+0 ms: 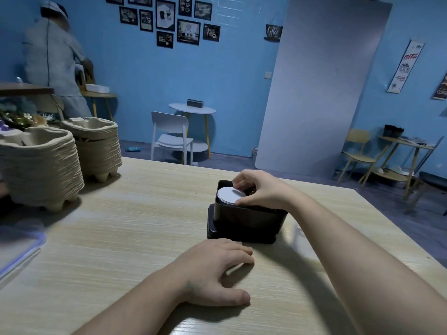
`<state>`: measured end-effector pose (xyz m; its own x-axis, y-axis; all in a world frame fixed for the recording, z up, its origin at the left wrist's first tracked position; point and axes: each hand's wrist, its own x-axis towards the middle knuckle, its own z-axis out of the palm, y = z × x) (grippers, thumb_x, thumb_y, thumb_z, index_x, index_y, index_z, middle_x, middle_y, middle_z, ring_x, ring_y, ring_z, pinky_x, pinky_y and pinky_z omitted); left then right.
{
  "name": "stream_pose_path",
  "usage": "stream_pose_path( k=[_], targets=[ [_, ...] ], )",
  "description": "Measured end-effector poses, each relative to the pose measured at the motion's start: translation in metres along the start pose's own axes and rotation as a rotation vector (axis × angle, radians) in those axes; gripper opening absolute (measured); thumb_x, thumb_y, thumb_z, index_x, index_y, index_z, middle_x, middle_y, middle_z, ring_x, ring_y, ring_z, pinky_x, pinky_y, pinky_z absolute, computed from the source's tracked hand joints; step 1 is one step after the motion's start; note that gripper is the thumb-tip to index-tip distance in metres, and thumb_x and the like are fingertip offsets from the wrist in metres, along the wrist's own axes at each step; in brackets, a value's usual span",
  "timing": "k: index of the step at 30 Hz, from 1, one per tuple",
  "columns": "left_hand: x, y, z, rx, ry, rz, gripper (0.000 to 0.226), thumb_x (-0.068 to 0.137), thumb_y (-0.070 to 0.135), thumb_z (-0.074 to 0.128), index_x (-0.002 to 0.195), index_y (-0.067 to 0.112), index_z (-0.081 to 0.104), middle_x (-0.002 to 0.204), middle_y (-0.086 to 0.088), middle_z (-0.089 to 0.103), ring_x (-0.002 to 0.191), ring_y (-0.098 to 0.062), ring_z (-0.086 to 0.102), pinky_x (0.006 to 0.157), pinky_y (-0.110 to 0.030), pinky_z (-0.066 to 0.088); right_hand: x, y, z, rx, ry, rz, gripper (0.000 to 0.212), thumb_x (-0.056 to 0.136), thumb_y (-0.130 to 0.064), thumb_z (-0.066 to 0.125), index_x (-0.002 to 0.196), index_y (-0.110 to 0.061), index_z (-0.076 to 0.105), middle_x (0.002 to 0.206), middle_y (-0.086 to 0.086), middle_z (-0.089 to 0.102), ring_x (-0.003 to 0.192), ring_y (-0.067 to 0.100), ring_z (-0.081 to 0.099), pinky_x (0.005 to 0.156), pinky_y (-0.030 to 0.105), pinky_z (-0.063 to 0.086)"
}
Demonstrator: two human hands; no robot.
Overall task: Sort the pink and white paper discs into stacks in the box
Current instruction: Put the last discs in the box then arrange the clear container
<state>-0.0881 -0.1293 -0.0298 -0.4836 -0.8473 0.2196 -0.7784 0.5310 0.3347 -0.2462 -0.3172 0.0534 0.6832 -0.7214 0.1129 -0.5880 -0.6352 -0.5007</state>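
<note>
The right hand (260,189) reaches over the black box (246,221) on the wooden table (121,238). Its thumb and fingertips pinch the rim of a stack of white paper discs (228,195) standing in the box's left end, while the left hand (212,269) lies palm-down just near of the box, fingers relaxed, holding nothing. The discs look thin, light and easily creased, so a gentle pinch on opposite edges probably suits them, lest the top 1 or 2 slide; no pink discs show.
</note>
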Motion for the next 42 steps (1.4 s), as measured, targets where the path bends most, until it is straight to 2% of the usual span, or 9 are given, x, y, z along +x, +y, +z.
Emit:
stream_pose_path(
  k=[7,12,15,19,28,32,36,39,42],
  targets=[
    [0.001,-0.003,0.003,0.003,-0.012,-0.006,0.073,0.085,0.067,0.07,0.149,0.036,0.051,0.161,0.023,0.04,0.146,0.004,0.032,0.12,-0.023,0.027,-0.035,0.004,-0.016,0.08,0.173,-0.042,0.025,0.085,-0.025,0.084,0.107,-0.023,0.073,0.106,-0.01,0.073,0.1,0.004,0.069,0.09,0.024,0.057],
    [0.0,-0.005,0.005,0.01,-0.024,-0.01,0.073,0.085,0.07,0.065,0.149,0.038,0.049,0.161,0.026,0.039,0.147,0.007,0.03,0.12,-0.021,0.026,-0.088,0.048,-0.056,0.054,0.258,-0.003,0.006,0.092,-0.019,0.077,0.093,-0.023,0.074,0.088,-0.005,0.076,0.085,0.018,0.071,0.081,0.038,0.058],
    [0.001,-0.007,0.006,0.014,-0.026,-0.015,0.074,0.083,0.074,0.062,0.149,0.042,0.049,0.159,0.03,0.037,0.146,0.011,0.028,0.12,-0.019,0.025,-0.121,0.072,-0.074,-0.011,0.199,0.105,0.012,0.088,-0.012,0.08,0.089,-0.022,0.074,0.085,-0.003,0.076,0.082,0.016,0.071,0.079,0.038,0.059],
    [0.002,-0.008,0.007,0.012,-0.034,-0.013,0.075,0.082,0.077,0.059,0.149,0.045,0.048,0.157,0.034,0.037,0.144,0.016,0.026,0.119,-0.019,0.027,-0.141,0.086,-0.071,-0.18,0.06,0.17,0.019,0.079,-0.009,0.085,0.087,-0.021,0.073,0.087,-0.008,0.074,0.078,0.002,0.069,0.072,0.019,0.054],
    [0.001,-0.008,0.008,0.006,-0.037,-0.023,0.076,0.081,0.079,0.058,0.149,0.046,0.047,0.156,0.036,0.035,0.144,0.018,0.024,0.115,-0.008,0.019,-0.128,0.081,-0.039,-0.033,-0.112,0.121,0.037,0.072,-0.037,0.086,0.105,-0.037,0.069,0.109,-0.017,0.07,0.104,-0.002,0.066,0.094,0.023,0.055],
    [0.001,-0.009,0.008,-0.007,-0.046,-0.029,0.077,0.08,0.081,0.056,0.149,0.048,0.046,0.156,0.037,0.035,0.144,0.018,0.024,0.121,-0.02,0.026,-0.126,0.073,-0.038,-0.043,-0.121,0.078,0.028,0.083,-0.016,0.083,0.109,-0.022,0.072,0.107,-0.013,0.071,0.099,0.0,0.068,0.09,0.022,0.057],
    [0.002,-0.01,0.008,-0.015,-0.051,-0.026,0.077,0.081,0.081,0.056,0.149,0.048,0.046,0.157,0.035,0.035,0.145,0.016,0.026,0.12,-0.024,0.029,-0.133,0.077,-0.051,-0.223,-0.175,0.096,0.019,0.087,-0.013,0.079,0.102,-0.021,0.071,0.1,-0.013,0.07,0.09,0.001,0.068,0.082,0.025,0.059],
    [0.002,-0.011,0.009,-0.021,-0.05,-0.02,0.077,0.081,0.081,0.056,0.148,0.047,0.047,0.157,0.034,0.036,0.145,0.015,0.026,0.12,-0.024,0.03,-0.142,0.082,-0.056,-0.462,-0.261,0.088,0.015,0.094,-0.024,0.072,0.109,-0.027,0.071,0.103,-0.017,0.069,0.09,-0.001,0.062,0.077,0.016,0.05],
    [0.002,-0.012,0.01,-0.014,-0.047,-0.013,0.076,0.081,0.08,0.057,0.148,0.046,0.048,0.157,0.034,0.037,0.144,0.014,0.027,0.12,-0.024,0.03,-0.146,0.083,-0.057,-0.612,-0.31,0.093,0.016,0.1,-0.025,0.062,0.112,-0.032,0.069,0.11,-0.018,0.069,0.1,0.008,0.062,0.088,0.03,0.055]
  ],
)
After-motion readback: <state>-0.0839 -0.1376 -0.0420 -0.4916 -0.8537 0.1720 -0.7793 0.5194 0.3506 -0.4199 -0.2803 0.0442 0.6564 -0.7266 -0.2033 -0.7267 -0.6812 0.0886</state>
